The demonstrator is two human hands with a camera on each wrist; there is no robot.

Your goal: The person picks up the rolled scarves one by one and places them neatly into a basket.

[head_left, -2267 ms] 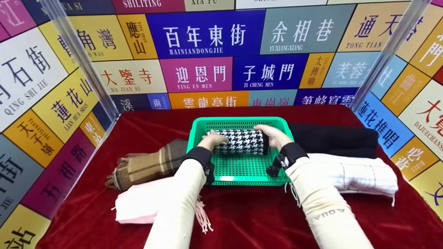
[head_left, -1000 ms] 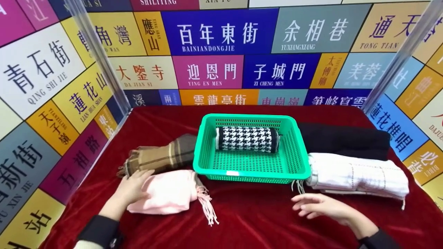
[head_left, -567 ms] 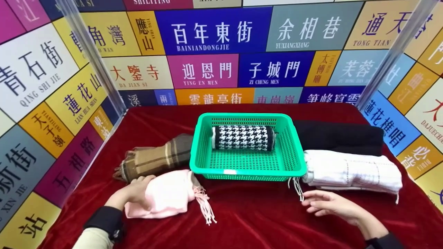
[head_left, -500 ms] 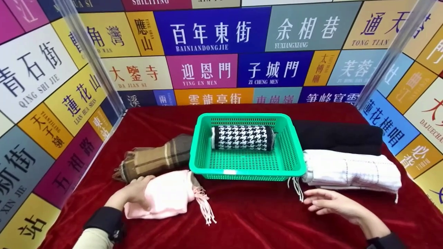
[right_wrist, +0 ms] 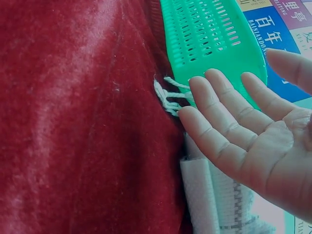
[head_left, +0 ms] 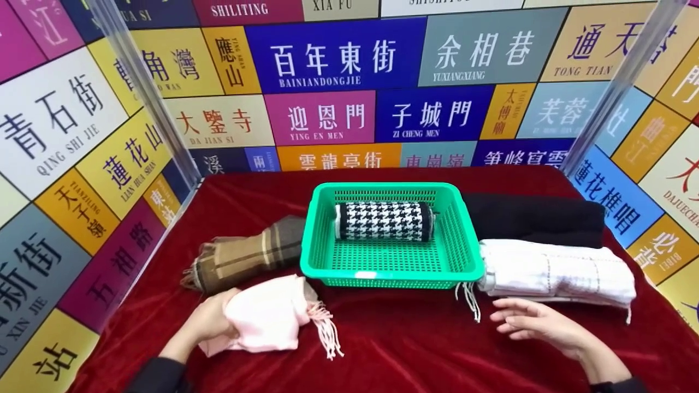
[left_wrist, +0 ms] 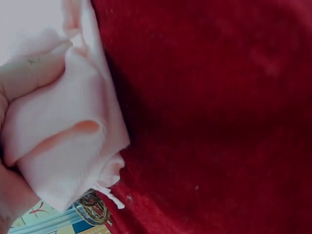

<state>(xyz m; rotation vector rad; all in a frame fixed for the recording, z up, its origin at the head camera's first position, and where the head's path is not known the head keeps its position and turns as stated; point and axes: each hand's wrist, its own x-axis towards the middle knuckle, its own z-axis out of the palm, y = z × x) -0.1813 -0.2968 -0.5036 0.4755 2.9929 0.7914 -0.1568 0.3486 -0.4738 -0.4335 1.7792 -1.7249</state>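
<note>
My left hand (head_left: pixel 212 318) grips the left end of a folded pink scarf (head_left: pixel 267 316) with a fringe at its right end. In the left wrist view, the thumb and fingers pinch bunched pink cloth (left_wrist: pixel 63 122). My right hand (head_left: pixel 540 326) hovers in front of a rolled white scarf (head_left: pixel 562 273), holding nothing; the right wrist view shows its fingers (right_wrist: pixel 224 107) spread and relaxed. At the middle stands a green plastic basket (head_left: pixel 393 281), and inside it lies a rolled black-and-white houndstooth scarf (head_left: pixel 385 221).
A brown plaid scarf (head_left: pixel 246 256) lies left of the basket, behind the pink one. Behind the white scarf is a folded black one (head_left: pixel 538 221). Red velvet cloth (head_left: pixel 404 338) covers the table. Clear posts (head_left: pixel 622 82) and a sign-covered wall (head_left: pixel 333 54) stand behind.
Both hands have left the houndstooth scarf, which stays in the basket. The left hand moved to the pink scarf and has taken hold of its left end. The right hand moved back toward the front right.
</note>
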